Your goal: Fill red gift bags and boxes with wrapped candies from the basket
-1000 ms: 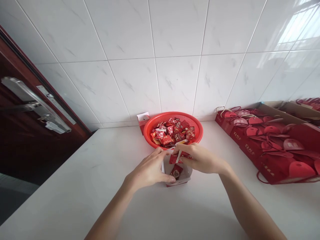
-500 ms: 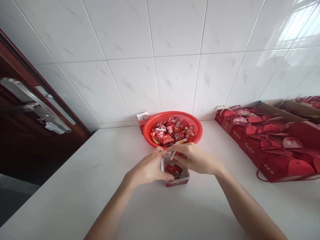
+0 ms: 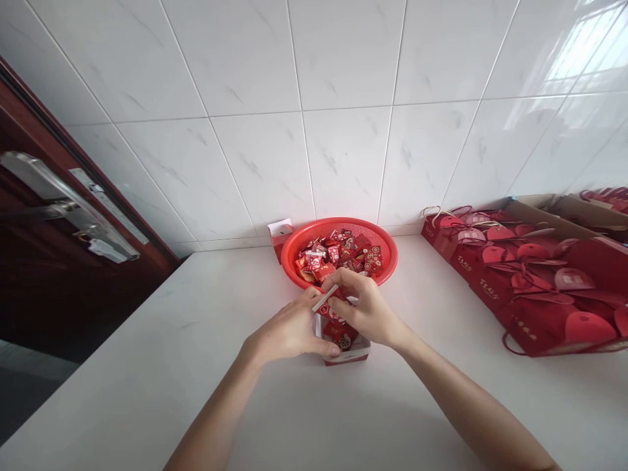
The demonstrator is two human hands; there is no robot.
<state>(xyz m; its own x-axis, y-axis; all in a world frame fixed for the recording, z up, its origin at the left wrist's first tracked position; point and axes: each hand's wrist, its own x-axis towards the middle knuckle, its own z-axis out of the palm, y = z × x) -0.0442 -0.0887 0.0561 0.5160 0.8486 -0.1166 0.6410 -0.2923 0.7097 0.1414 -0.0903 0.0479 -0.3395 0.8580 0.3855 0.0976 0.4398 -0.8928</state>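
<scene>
A small open box, red outside and white inside, stands on the white table with red packets in it. My left hand is closed round the left side of this box, thumb over its front rim. Just above the box, my right hand pinches a red packet with a pale edge. Directly behind is a round red plastic basket full of red wrapped packets.
A small red and white box stands left of the basket against the tiled wall. Large red cartons holding red boxes with cord handles fill the right side. A dark red door is at the left.
My right hand has shifted a little left with its packet, which is now turned and shows more of its patterned face. My left hand remains on the box.
</scene>
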